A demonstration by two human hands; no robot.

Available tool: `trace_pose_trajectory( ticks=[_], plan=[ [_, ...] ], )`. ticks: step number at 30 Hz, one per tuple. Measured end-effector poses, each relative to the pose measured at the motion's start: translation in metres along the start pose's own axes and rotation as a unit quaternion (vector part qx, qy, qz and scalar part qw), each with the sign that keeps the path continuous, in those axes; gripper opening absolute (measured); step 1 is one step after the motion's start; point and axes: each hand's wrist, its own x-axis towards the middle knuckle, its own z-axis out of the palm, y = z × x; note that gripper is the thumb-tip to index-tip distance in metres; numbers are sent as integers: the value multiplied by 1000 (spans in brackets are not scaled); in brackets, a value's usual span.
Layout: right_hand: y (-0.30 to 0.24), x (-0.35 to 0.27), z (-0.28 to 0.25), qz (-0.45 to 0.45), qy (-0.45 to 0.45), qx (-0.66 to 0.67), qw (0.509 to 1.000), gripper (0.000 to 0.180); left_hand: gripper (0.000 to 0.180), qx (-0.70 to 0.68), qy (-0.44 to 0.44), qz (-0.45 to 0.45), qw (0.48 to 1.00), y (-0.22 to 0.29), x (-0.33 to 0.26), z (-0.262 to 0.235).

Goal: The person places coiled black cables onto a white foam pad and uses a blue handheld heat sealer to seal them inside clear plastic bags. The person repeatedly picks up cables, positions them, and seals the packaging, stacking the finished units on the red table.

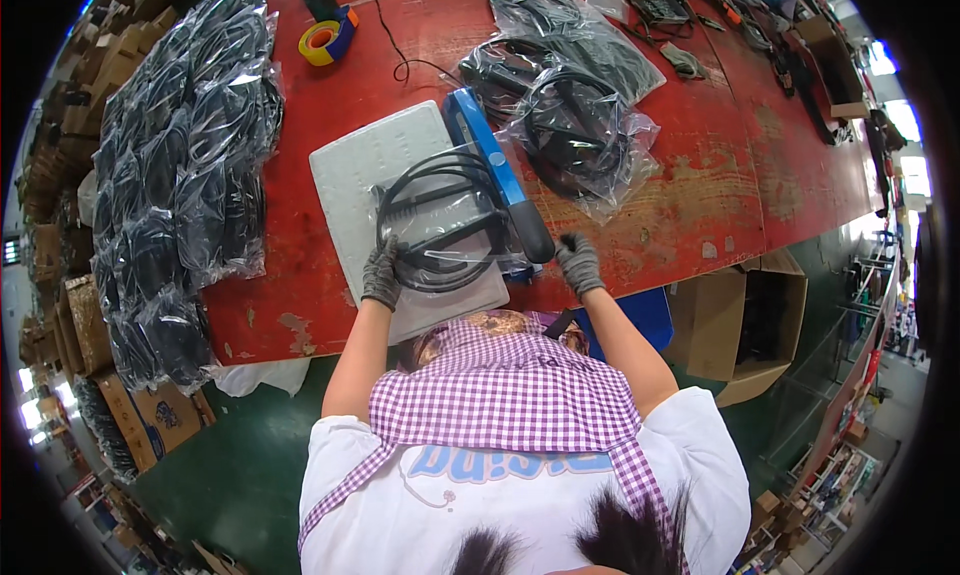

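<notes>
A clear plastic bag of coiled black cable (437,243) lies on a white foam board (345,170), in front of me. My left hand (382,273), in a grey glove, is closed on the bag's left edge. Along the bag's right side runs a blue bag sealer (497,165), its black handle end towards me. Just right of that handle is my right hand (580,267), also gloved in grey. Its fingers are loosely curled and slightly apart, with nothing visible between them, and it looks separate from the handle.
Bagged cables (190,175) are heaped along the left of the red table (690,200). More bagged cables (575,125) lie beyond the sealer. Yellow tape (318,45) sits at the far left, tools (660,10) at the far right. An open cardboard box (745,320) stands below the right edge.
</notes>
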Motion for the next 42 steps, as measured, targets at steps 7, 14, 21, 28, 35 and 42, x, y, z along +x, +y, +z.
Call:
trace_pose_trajectory(
  ticks=[7, 14, 21, 28, 35, 42],
  plan=[
    [-156, -27, -13, -321, -21, -238, 917, 51, 21, -12, -6, 40, 999, 11, 10, -7],
    [-69, -28, 49, -338, 61, -455, 822, 55, 15, -12, -8, 39, 999, 16, 9, -2],
    [-54, -20, 51, -463, 77, -279, 838, 47, 15, -15, -6, -12, 1000, 12, 21, -15],
    [-55, -20, 48, -454, 80, -266, 847, 46, 11, -26, -23, -20, 999, 14, 19, -13],
    [-56, -20, 50, -448, 85, -259, 851, 47, 11, -29, -9, -23, 999, 13, 20, -14],
    [-52, -21, 50, -448, 85, -258, 852, 48, 11, -29, -12, -22, 999, 15, 16, -12]
  ],
)
